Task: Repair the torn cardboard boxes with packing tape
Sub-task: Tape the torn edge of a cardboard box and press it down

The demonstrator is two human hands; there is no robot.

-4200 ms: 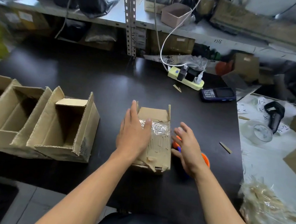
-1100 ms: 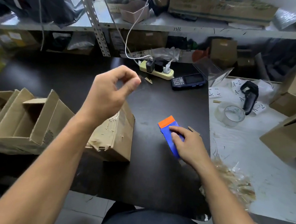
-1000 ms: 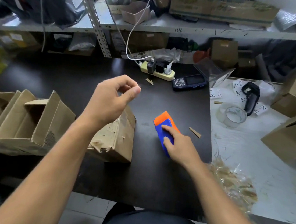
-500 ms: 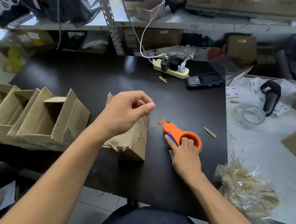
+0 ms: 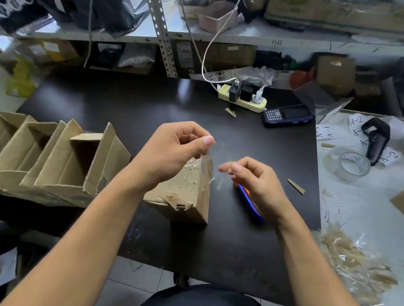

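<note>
Leaving the dispenser (image 5: pixel 249 204) on the table, the right hand (image 5: pixel 258 183) rose with curled, seemingly empty fingers toward the clear tape strip (image 5: pixel 210 157) pinched by the left hand (image 5: pixel 173 157) over the box (image 5: pixel 187 191), readying another patch.

I am observing both forearms reaching forward from the lower edge of the view, bare, converging toward the centre. The left hand (image 5: pixel 171 153) is sitting raised, knuckles up, its fingers curling inward and the thumb pressing against the forefinger in a pinch on a clear strip of tape (image 5: pixel 206 164). The right hand (image 5: pixel 257 181) is sitting slightly lower and just beside it, fingers loosely curling, fingertips pointing toward the left hand; motion blur is keeping me from telling whether they are touching the strip. The two hands are not touching each other.
</note>
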